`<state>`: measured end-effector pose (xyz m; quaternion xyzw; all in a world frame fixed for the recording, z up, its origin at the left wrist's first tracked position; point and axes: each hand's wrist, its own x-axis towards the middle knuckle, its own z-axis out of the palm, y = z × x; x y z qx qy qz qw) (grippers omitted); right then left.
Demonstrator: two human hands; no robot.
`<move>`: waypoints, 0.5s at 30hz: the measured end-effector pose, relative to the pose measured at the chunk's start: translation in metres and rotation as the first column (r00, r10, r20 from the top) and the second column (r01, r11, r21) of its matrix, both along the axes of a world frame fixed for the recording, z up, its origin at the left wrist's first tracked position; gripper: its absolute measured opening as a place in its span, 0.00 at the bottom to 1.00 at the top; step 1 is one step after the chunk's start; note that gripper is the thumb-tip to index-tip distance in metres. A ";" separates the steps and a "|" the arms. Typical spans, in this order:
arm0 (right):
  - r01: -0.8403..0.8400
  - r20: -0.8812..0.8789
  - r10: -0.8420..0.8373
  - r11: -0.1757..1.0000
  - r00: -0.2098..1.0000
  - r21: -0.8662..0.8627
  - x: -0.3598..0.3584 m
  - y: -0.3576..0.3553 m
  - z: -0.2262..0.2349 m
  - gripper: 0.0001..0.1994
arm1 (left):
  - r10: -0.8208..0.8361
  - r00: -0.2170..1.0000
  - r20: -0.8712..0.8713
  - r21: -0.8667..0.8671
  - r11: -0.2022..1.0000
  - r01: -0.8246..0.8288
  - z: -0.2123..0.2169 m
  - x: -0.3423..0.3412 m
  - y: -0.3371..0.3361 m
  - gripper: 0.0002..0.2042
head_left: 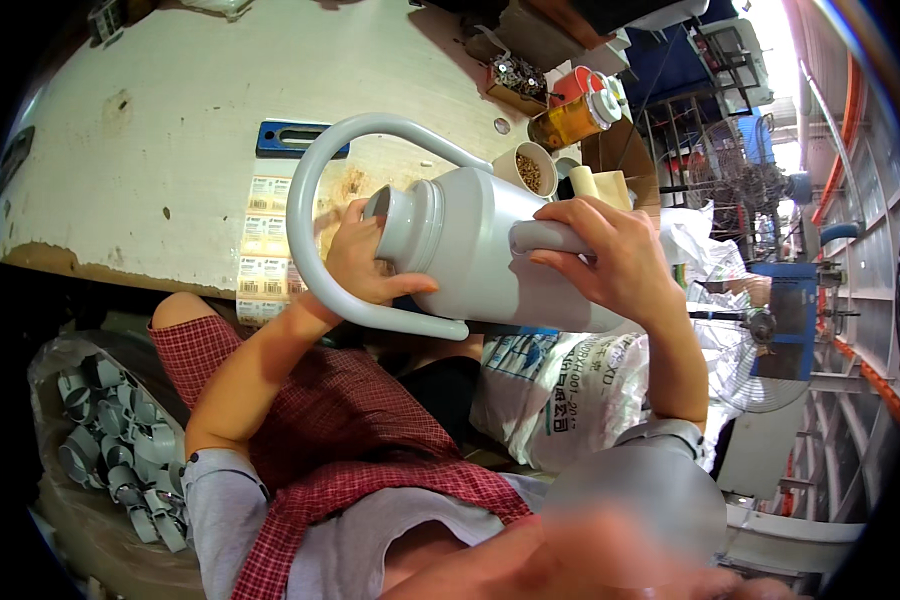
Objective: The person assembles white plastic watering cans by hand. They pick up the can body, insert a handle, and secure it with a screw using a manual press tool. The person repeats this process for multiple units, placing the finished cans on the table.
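A light grey plastic thermos jug [473,225] lies tilted across my lap at the table's edge, its neck toward the left. A big curved loop handle [315,180] arches from the body around the neck side, and its lower end appears free of the body. My left hand [365,260] is wrapped round the neck, with the thumb along the shoulder of the jug. On the other side, my right hand [620,255] grips the short side grip [552,238] on the body. The jug's base is partly hidden by my right hand.
On the table [170,90] lie a sticker sheet [265,240] and a blue tool with a slot [290,139]. Nearby are a cup of small brass-coloured screws [527,172] and a yellow bottle [573,120]. A lined box of grey parts [120,440] stands lower left; a white sack [570,400] lies right.
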<state>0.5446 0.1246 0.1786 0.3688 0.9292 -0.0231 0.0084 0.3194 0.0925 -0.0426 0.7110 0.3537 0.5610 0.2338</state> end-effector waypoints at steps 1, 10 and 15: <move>0.001 -0.002 -0.001 1.000 1.000 -0.002 0.000 0.000 0.000 0.16 | 0.013 1.000 -0.007 -0.006 1.000 -0.013 -0.001 0.001 0.001 0.33; 0.058 -0.027 -0.061 0.993 0.998 -0.100 -0.007 0.000 0.000 0.15 | 0.065 0.996 -0.063 0.011 0.998 -0.064 -0.005 0.001 -0.002 0.34; 0.112 0.003 -0.113 0.985 0.994 -0.131 -0.010 -0.004 0.002 0.16 | 0.094 0.995 -0.022 -0.041 0.995 -0.095 0.002 0.004 -0.009 0.34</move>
